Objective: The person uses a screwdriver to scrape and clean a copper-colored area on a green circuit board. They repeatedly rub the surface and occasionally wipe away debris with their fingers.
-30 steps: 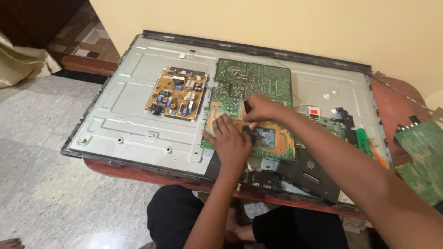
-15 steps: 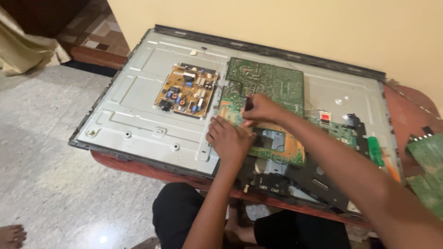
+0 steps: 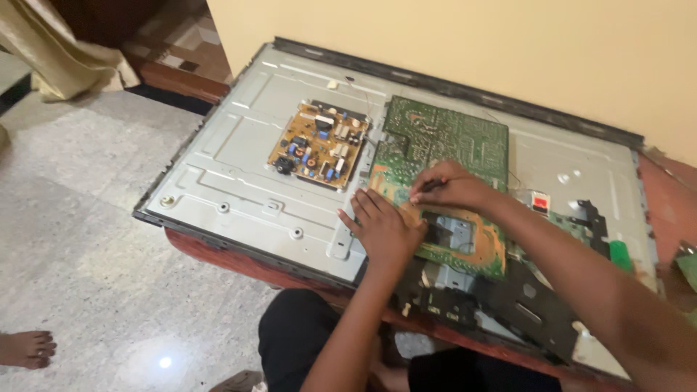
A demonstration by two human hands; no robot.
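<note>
- At the near edge of the opened television back panel, the left hand lies flat, fingers spread, pressing the green circuit board, as it did half a second ago
- Just beyond, the right hand still pinches a thin dark tool, too small to tell, against the board
- Farther left, the yellow power board sits unmoved

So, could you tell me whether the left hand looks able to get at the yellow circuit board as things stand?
Probably yes: the left hand lies flat on the green board, and only bare metal panel separates it from the yellow circuit board.
</note>
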